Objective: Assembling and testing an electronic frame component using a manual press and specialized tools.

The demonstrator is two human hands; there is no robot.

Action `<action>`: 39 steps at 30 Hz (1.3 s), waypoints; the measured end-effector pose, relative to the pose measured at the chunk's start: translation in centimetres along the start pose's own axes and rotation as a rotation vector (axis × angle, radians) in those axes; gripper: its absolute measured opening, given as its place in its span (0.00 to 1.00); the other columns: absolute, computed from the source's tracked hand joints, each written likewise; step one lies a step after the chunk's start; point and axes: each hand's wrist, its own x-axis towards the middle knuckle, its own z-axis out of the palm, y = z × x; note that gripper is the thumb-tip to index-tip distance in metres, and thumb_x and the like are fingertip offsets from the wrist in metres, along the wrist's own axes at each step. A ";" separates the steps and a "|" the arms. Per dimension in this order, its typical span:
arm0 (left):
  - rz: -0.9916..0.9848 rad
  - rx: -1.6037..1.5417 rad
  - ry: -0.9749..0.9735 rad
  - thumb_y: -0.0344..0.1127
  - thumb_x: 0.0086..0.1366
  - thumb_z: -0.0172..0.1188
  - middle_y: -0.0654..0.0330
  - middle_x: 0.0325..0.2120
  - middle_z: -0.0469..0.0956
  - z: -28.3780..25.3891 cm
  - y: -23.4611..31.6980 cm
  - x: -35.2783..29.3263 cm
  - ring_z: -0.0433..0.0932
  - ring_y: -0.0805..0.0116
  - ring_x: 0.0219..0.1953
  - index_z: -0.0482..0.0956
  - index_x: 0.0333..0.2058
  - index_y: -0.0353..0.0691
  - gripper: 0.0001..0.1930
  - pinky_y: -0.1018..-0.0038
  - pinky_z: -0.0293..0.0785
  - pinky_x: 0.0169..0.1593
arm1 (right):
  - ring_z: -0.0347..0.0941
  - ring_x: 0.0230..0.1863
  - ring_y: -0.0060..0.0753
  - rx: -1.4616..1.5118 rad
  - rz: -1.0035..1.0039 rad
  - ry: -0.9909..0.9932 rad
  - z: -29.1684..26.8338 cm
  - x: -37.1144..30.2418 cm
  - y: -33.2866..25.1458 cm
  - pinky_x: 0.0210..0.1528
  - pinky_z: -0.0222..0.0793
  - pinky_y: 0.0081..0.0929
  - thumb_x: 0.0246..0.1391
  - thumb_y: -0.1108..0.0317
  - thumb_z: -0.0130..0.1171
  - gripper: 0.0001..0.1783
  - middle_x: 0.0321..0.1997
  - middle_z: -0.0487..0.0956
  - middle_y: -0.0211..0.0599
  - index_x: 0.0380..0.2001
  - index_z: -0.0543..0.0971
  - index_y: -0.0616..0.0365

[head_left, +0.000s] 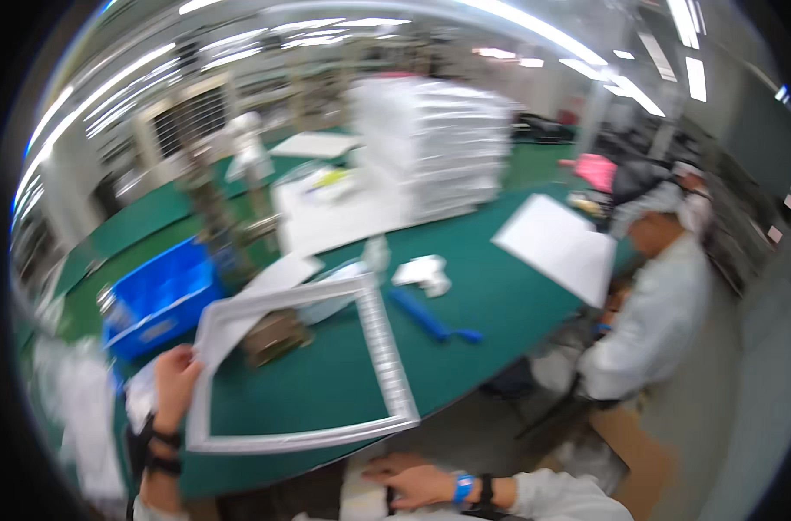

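A white rectangular frame [388,352] with an open middle is tilted over the green table. Its left side is pinched by my left hand [176,382], which has a black band at the wrist. Below the table's front edge, my right hand [417,480] rests with loosely spread fingers over a pale, cloth-like thing [360,493]; blur hides its exact kind. Through the frame's opening a brown block-like object [275,337] shows on the table. Just right of the frame lies a blue-handled tool [421,314], its kind smeared by motion.
A blue bin [165,300] stands at left on the green table [465,347]. Behind are a tall stack of white sheets [443,148] and a crumpled white piece [423,274]. A white panel [560,246] overhangs the right edge, beside a seated person [660,304].
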 end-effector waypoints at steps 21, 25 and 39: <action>-0.081 0.119 0.062 0.37 0.50 0.65 0.47 0.25 0.83 1.1 2.7 0.4 0.84 0.60 0.28 0.85 0.35 0.32 0.16 0.70 0.78 0.37 | 0.77 0.55 0.45 0.249 -0.131 0.626 -8.4 -6.4 -1.2 0.56 0.73 0.38 0.50 0.62 0.68 0.26 0.53 0.79 0.50 0.51 0.76 0.62; -0.133 0.121 0.083 0.39 0.51 0.65 0.48 0.24 0.83 -0.1 1.9 -0.6 0.83 0.60 0.27 0.86 0.35 0.32 0.17 0.70 0.78 0.36 | 0.72 0.59 0.43 1.064 0.239 1.204 -13.4 -5.5 -2.7 0.60 0.70 0.47 0.64 0.58 0.53 0.27 0.60 0.73 0.43 0.61 0.65 0.60; -0.173 0.143 0.118 0.41 0.49 0.65 0.50 0.24 0.84 0.3 3.4 -1.9 0.85 0.59 0.28 0.85 0.36 0.33 0.19 0.70 0.79 0.38 | 0.82 0.40 0.33 1.357 0.686 0.506 -13.1 3.8 -5.8 0.43 0.75 0.29 0.63 0.59 0.60 0.21 0.46 0.80 0.49 0.52 0.72 0.62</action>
